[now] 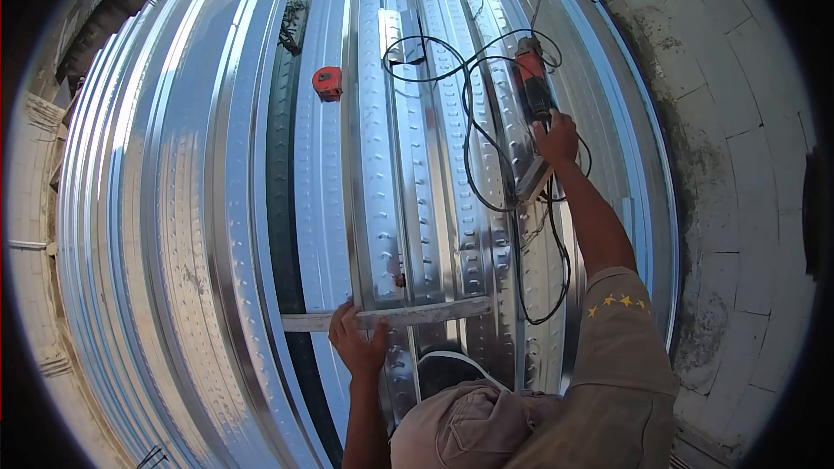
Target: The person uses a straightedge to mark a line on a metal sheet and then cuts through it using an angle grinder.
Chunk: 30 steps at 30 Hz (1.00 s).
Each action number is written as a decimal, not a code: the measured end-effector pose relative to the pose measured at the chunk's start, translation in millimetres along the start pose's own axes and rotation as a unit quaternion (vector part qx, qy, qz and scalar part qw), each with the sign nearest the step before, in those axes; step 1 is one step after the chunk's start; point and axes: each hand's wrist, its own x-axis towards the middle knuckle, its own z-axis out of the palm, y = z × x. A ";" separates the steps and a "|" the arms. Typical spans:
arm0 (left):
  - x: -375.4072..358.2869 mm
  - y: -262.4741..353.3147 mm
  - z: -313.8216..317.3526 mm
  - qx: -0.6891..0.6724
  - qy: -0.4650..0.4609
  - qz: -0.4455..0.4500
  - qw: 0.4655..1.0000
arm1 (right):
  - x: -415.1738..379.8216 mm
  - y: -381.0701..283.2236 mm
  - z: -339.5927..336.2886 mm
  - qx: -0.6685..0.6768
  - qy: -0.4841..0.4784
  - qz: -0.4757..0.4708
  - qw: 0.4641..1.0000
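A long, grey, straight bar lies crosswise over the ribbed metal sheets, and my left hand holds it near its left part, fingers over the far edge. Farther forward on the right, my right hand is closed around the near black end of a red and black corded power tool, which looks like an angle grinder. Its working end is partly hidden. Just below that hand, a grey metal piece slants across the ribs. A black cable loops around the tool.
Shiny corrugated decking sheets spread underneath. A red tape measure rests on them ahead of my left hand. Dark tangled wire lies farther left. A dark gap runs lengthwise between sheets. A block wall borders the right side.
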 end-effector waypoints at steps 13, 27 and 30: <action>-1.1 -6.0 14.7 0.118 -0.102 -0.015 0.988 | 95.4 -27.1 17.8 -0.092 -0.076 0.111 0.987; 2.9 0.4 6.8 0.116 -0.136 -0.013 0.984 | 74.2 -15.7 -64.7 -0.278 -0.141 -0.079 0.947; 1.8 -4.3 4.8 0.101 -0.136 -0.005 0.986 | 81.0 42.3 -92.9 -0.400 0.028 -0.197 0.895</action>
